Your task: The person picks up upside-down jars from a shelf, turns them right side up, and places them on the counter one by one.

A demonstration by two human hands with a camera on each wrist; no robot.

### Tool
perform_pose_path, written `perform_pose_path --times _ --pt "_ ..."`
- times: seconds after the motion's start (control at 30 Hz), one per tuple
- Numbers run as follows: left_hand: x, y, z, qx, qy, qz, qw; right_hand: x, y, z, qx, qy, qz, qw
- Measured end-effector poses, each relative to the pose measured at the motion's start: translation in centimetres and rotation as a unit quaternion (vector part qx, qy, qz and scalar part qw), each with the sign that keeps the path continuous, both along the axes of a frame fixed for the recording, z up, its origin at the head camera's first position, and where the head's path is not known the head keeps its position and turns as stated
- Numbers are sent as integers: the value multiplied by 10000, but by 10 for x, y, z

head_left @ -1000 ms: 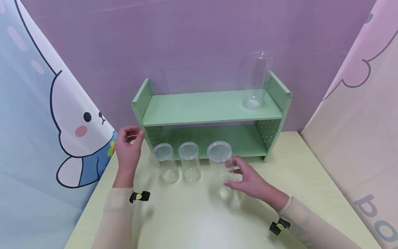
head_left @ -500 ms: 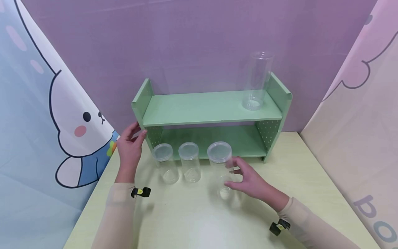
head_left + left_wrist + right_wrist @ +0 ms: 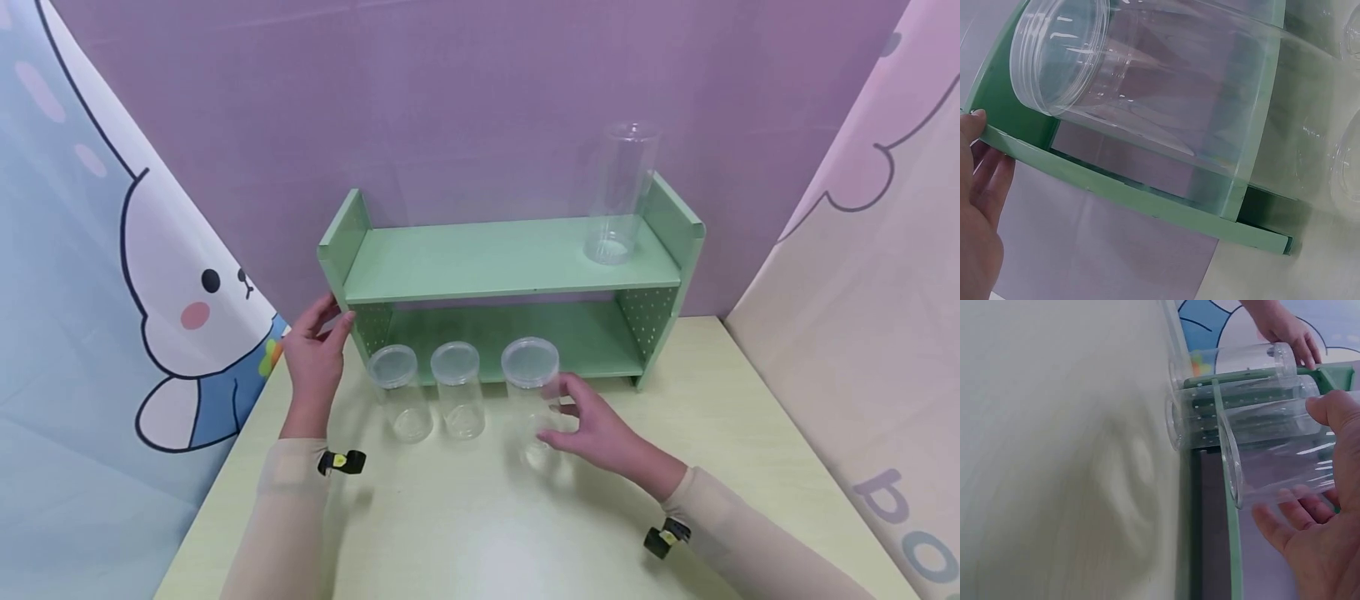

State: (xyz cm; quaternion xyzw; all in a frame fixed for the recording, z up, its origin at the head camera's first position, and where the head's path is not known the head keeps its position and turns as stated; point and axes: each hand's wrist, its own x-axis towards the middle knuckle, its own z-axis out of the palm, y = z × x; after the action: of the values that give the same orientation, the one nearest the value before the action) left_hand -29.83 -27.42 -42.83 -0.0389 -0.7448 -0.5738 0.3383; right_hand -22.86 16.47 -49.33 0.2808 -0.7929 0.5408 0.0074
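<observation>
My right hand grips a clear plastic jar with a lid, thumb on one side and fingers on the other. In the right wrist view that held jar looks lifted off the table, upright. Two similar lidded jars stand to its left, the middle jar and the leftmost jar, in front of a green two-tier shelf. My left hand pinches the shelf's left side panel; in the left wrist view its thumb and fingers lie on opposite faces of the panel edge.
A tall clear cylinder stands at the right end of the shelf's upper tier. The pale table runs beneath everything. Behind hangs a purple backdrop, with printed curtains at either side.
My left hand has moved slightly right onto the shelf's side panel and now holds it. The right hand and its jar have shifted only a little, upward in the head view.
</observation>
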Motion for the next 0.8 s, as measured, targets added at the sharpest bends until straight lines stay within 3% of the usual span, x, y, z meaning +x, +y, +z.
perform_pose_path --times 0.4,0.8 --pt "1 7 -1 -75 382 176 9991 -26 -21 -6 -57 -213 -320 9992" --pt "6 14 3 -145 380 484 9980 -39 -30 -14 -56 -175 -336 9993"
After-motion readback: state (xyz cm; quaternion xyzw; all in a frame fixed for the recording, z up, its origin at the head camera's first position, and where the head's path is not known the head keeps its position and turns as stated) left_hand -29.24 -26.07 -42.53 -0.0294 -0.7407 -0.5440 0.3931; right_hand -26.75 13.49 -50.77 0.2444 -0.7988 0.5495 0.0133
